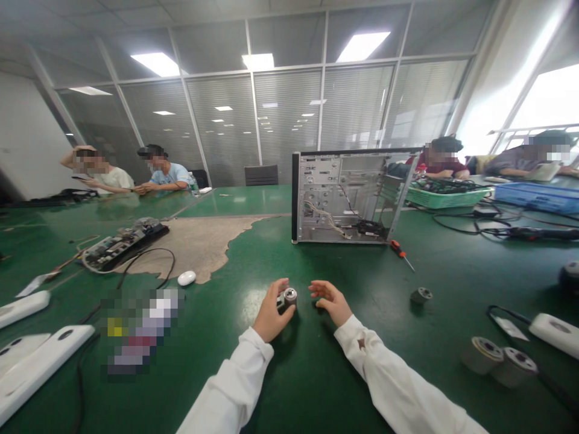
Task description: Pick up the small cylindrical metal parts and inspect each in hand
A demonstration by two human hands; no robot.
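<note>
Near the middle of the green table, my left hand (pixel 270 313) curls around a small grey metal cylinder (pixel 290 296) with a dark hole in its top face. Thumb and fingers lie on either side of it; part of a second grey piece shows beside it, partly hidden by the fingers. My right hand (pixel 331 301) hovers just to the right, fingers bent and apart, holding nothing. A similar small cylinder (pixel 421 295) rests on the table farther right. Two larger cylinders (pixel 483 355) stand side by side at the lower right.
An open computer case (pixel 350 199) stands ahead, with an orange-handled screwdriver (pixel 400 253) by its corner. Left are a circuit assembly (pixel 131 241), a white mouse-shaped object (pixel 186 278) and power strips (pixel 43 367). Green (pixel 446 198) and blue baskets (pixel 538 196) stand right. Several people sit around.
</note>
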